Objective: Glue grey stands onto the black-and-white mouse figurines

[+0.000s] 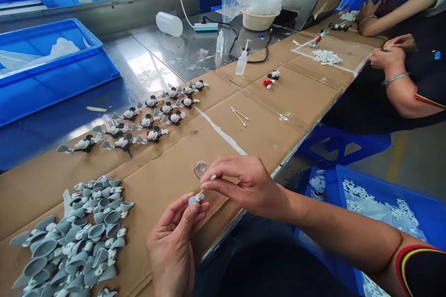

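Observation:
My left hand (177, 236) is closed, pinching a small grey-and-white toy part (197, 198) between thumb and fingers. Just above it, my right hand (244, 183) is closed on a cotton swab (213, 177); one white tip pokes out beside the fingertips, and the stick's other end points down at the toy part. Most of the swab is hidden by my fingers. A small clear round dish (201, 168) sits on the cardboard behind my hands. To the left lies a heap of grey cones with white gloved hands (83, 236).
Several mouse-figure heads with grey cones (146, 120) lie in rows on the cardboard (174, 162). Beyond are loose cotton swabs (240, 116), a figure piece (271, 79), squeeze bottles (241, 61) and a blue crate (52, 69). At right, co-workers' hands (392, 53) work above a blue bin (383, 204).

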A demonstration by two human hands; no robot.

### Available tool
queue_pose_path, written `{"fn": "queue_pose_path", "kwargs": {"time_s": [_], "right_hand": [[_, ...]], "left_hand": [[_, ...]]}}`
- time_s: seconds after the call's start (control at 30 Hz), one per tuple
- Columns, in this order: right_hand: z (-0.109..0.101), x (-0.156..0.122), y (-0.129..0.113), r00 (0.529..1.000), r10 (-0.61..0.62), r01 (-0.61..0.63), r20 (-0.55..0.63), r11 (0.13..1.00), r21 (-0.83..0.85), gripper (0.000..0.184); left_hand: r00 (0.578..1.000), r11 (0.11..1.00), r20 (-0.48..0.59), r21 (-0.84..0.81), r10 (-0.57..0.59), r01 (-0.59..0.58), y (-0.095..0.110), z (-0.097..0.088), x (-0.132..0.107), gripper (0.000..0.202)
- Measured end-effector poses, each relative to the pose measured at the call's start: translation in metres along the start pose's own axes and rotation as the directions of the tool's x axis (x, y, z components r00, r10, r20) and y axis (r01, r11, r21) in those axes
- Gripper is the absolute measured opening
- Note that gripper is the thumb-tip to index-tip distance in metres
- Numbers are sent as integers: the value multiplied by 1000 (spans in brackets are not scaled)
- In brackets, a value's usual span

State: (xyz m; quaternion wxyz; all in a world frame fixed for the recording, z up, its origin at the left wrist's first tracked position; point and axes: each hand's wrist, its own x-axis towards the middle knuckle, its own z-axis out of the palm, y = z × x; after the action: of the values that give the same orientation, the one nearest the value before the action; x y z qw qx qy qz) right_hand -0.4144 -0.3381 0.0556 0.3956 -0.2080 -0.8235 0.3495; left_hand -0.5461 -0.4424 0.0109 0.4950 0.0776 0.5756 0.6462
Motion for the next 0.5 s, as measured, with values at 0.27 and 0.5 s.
{"fn": "queue_pose_path", "kwargs": {"time_s": [0.27, 0.5], "right_hand": [[-8, 2, -11, 992, -120, 122, 35, 991, -56, 7], [-8, 5, 5, 992, 16, -21, -128, 999, -35, 6]], "left_hand": [[1000, 1000, -4, -2, -17, 17, 0, -2, 1, 38], [997, 999, -61, 7, -49, 50, 2, 2, 1, 41]]}}
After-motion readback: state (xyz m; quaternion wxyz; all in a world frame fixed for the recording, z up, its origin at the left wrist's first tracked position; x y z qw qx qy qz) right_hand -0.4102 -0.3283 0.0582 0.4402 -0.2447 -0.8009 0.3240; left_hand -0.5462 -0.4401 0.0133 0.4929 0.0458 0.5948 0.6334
